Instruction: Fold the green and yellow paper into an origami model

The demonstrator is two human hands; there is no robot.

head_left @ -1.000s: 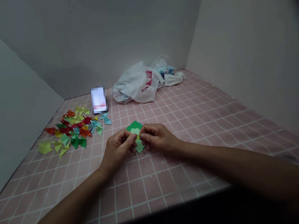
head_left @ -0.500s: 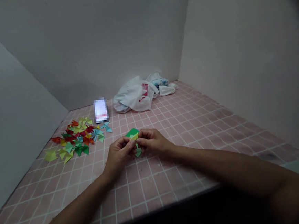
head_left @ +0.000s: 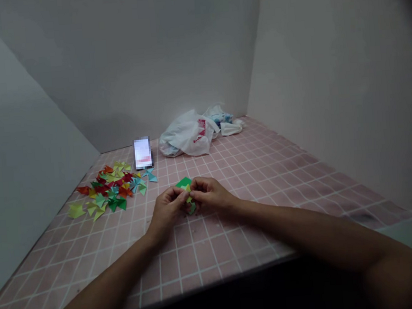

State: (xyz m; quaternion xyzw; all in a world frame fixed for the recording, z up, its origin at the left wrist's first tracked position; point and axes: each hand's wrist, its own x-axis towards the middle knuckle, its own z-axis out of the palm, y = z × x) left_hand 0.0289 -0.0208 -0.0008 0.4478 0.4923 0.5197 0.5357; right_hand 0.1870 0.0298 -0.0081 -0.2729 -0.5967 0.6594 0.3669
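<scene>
Centrally, small yellow paper [head_left: 188, 188] between left hand [head_left: 167, 206] and right hand [head_left: 211, 193], both pinching it, green paper [head_left: 184, 181] showing just beyond.

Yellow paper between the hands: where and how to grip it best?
The yellow paper is probably best pinched lightly at its left and right edges, from both sides, where the left hand and right hand meet it: it looks small and thin, and green paper lies just beyond. Hands partly hide it.
</scene>
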